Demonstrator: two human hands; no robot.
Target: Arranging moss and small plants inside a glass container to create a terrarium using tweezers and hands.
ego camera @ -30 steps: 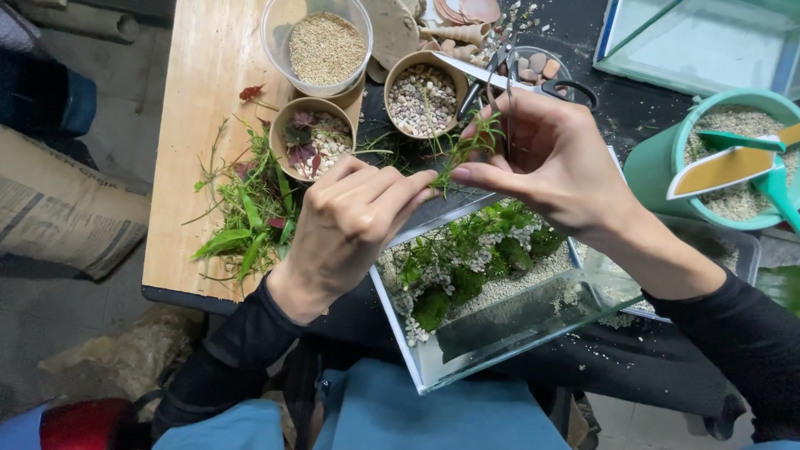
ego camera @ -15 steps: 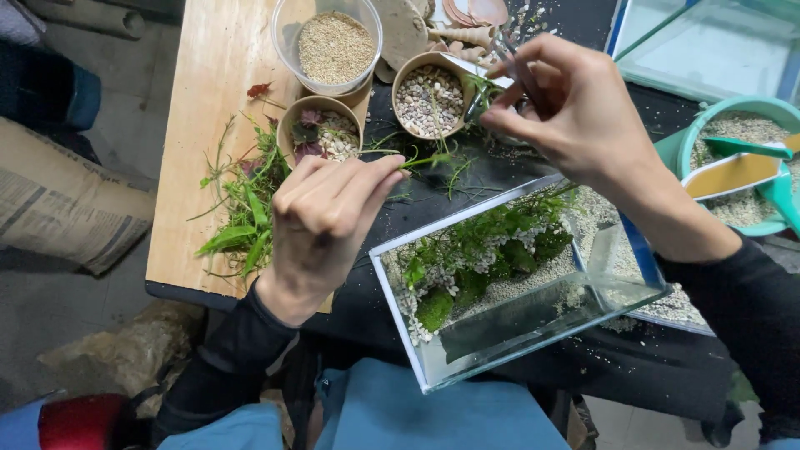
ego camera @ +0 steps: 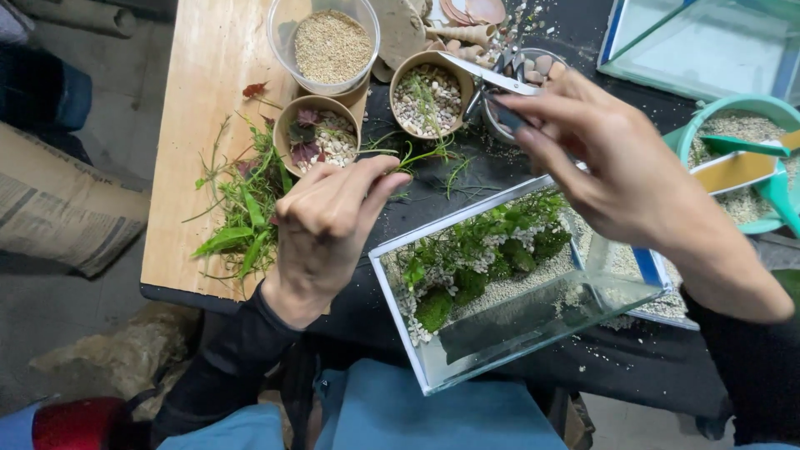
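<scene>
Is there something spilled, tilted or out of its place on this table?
Yes. The glass tank is tilted and juts over the table's near edge. Pale grit is scattered on the black mat around it. Loose green cuttings lie strewn on the wooden board. The right hand holds scissors; the left hand pinches a stem.

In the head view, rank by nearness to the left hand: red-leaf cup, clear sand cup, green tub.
1. Red-leaf cup, just above the left hand.
2. Clear sand cup, farther up, on the wooden board.
3. Green tub, far right.
</scene>
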